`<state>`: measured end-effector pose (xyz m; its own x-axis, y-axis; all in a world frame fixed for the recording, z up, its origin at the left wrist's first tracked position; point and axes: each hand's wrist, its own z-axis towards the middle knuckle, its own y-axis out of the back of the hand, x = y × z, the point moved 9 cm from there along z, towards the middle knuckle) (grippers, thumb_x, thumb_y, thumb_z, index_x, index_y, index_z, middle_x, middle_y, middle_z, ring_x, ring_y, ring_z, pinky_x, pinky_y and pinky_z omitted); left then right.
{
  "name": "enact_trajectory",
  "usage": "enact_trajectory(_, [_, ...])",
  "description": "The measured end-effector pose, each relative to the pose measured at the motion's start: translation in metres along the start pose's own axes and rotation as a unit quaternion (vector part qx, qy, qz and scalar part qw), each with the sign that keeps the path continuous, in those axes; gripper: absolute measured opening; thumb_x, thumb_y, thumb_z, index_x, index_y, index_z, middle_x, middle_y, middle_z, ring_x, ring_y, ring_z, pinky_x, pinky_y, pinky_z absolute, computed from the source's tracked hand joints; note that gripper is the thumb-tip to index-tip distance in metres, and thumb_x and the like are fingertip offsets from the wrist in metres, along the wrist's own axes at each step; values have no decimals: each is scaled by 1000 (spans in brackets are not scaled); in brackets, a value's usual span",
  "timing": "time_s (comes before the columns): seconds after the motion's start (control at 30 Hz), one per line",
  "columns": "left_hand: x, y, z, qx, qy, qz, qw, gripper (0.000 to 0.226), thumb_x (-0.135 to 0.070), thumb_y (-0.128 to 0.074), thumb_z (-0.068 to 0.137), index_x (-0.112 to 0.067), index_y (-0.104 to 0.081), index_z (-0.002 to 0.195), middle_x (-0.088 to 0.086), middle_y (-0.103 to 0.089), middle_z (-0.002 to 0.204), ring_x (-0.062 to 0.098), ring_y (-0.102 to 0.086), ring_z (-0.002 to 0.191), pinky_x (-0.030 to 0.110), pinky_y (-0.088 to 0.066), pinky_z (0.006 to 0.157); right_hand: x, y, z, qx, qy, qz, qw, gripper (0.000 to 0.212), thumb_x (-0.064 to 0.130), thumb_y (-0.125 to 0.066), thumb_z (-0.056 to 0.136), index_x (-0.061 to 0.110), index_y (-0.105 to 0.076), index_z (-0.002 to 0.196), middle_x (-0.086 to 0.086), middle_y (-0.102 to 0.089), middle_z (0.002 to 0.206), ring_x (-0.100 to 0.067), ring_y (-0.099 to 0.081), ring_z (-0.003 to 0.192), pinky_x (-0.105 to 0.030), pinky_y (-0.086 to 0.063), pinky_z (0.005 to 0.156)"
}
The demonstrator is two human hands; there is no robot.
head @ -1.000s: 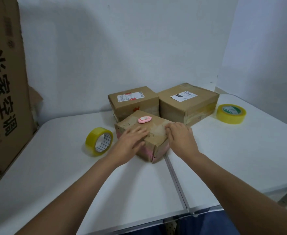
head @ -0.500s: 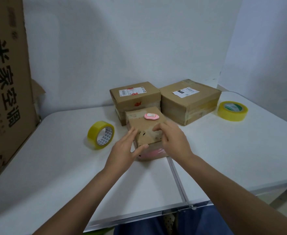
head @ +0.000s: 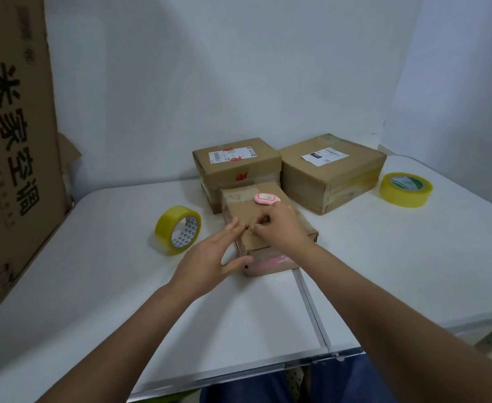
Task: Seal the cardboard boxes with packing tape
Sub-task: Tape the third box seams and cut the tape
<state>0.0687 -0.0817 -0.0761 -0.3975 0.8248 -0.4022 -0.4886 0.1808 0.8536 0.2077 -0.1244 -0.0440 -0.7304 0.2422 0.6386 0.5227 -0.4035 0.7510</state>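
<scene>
At frame centre, I saw the left hand [head: 210,261] braced flat-fingered against the small box [head: 263,228]; the right hand [head: 279,228] curled on top, pinching something I couldn't identify.

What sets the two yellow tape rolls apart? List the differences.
The left tape roll stands on its edge beside the small box; the right tape roll lies flat near the big box. The left roll's core shows a dark pattern; the right roll's shows green print. Both are yellow, on the white table, untouched.
</scene>
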Motion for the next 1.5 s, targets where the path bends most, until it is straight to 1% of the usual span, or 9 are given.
enact_trajectory(0.17, [-9,13,21,44,-122,57,990,74,-77,-46,81,-32,-48,140,-14,-47,144,11,-40,130,38,-34,104,2,7,0,55,7,-3,998,15,15,-63,90,16,-75,82,-1,-71,90,-9,-56,82,-8,-36,58])
enact_trajectory(0.3, [1,7,50,88,-121,111,982,71,-53,-59,90,-23,-35,150,-5,-28,159,13,-21,147,36,-17,119,-4,16,0,75,-1,-3,997,15,16,-63,91,13,-76,85,0,-71,91,-7,-54,79,-11,-35,59])
enact_trajectory(0.43, [-11,-3,53,26,-94,82,992,50,-33,-64,92,-17,-52,138,-1,-45,150,14,-39,140,35,-23,119,-13,23,0,56,5,-19,998,13,14,-63,89,14,-75,83,5,-70,88,-2,-51,74,-9,-35,57])
enact_trajectory(0.63, [-35,0,42,-59,-94,183,977,39,-44,-62,91,-17,-63,118,2,-62,133,19,-52,128,31,-30,112,-28,37,-8,11,-5,-69,998,14,21,-65,88,26,-69,76,22,-50,73,-8,-46,93,-28,-36,80])
enact_trajectory(0.8, [-38,-5,32,-50,-63,163,983,51,-47,-55,95,-17,-55,135,2,-54,142,21,-47,133,33,-29,114,-30,41,-13,18,-15,-60,998,12,21,-66,86,27,-71,77,18,-54,86,-18,-51,110,-46,-41,99])
enact_trajectory(0.93, [-53,4,19,-113,-89,213,967,34,-41,-72,84,-13,-69,102,2,-73,104,20,-69,92,32,-45,92,-32,38,-16,4,-26,-32,999,17,20,-67,85,30,-66,72,18,-55,85,-17,-52,112,-45,-38,102])
enact_trajectory(1.1, [-73,4,12,-154,-93,247,952,25,-33,-79,78,-14,-63,80,1,-69,75,19,-62,61,29,-50,68,-37,34,-13,2,-10,22,1000,7,17,-70,86,22,-71,81,-1,-59,105,-24,-48,116,-46,-41,100])
enact_trajectory(1.27, [-63,5,11,-138,-82,176,971,19,-24,-78,83,-12,-73,97,4,-75,102,18,-71,98,35,-52,84,-43,31,-12,-11,7,63,998,4,13,-69,87,17,-69,85,-1,-56,105,-23,-45,116,-38,-40,102])
enact_trajectory(1.5, [-64,-17,19,-17,-99,69,992,41,-32,-53,100,-21,-54,139,-5,-53,143,12,-40,139,26,-20,117,-57,31,-24,-85,19,213,973,18,0,-52,95,7,-67,102,-5,-56,114,14,-52,95,1,-36,85])
